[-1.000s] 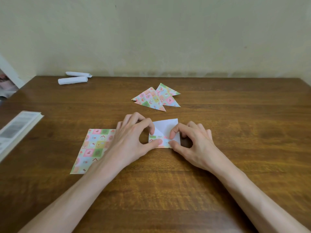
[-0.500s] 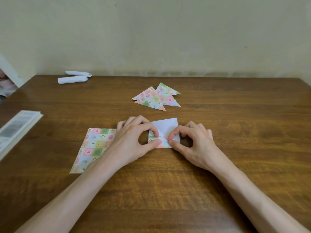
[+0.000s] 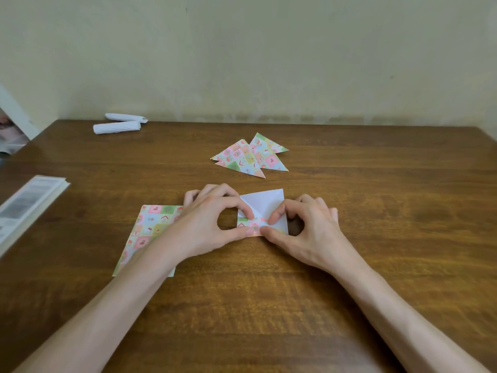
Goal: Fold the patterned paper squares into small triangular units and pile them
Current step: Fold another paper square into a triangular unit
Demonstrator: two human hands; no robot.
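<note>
- Sheet (image 3: 265, 205): white side up, mid-table (image 3: 376, 211), nearer the front edge than the back. Its near edge is turned up into a narrow patterned strip.
- Left hand (image 3: 209, 222): thumb and forefinger curled, pinching the left end of the strip. Right hand (image 3: 304, 230): pinching the right end likewise. The two thumbs almost meet at the strip's middle.
- Risk, skewed crease: unequal pressure from the two hands would probably set the strip out of parallel with the sheet's edge, and the finished unit would come out lopsided.
- Risk, sliding: the sheet is thin and the wood looks smooth. A forward push from either thumb could shove it toward the back edge before the crease is set.
- Risk, squares (image 3: 150, 227): these lie flat toward the left edge, with the left forearm crossing above their right side; contact cannot be told. A dragged forearm could shift or crumple the top one.
- Risk, pile (image 3: 247, 157): triangles overlap loosely beyond the sheet, toward the back edge. A careless drop could scatter them.
- Rolls (image 3: 117, 127) at the back left corner and book (image 3: 27, 205) at the left edge lie well apart, so interference seems unlikely.
</note>
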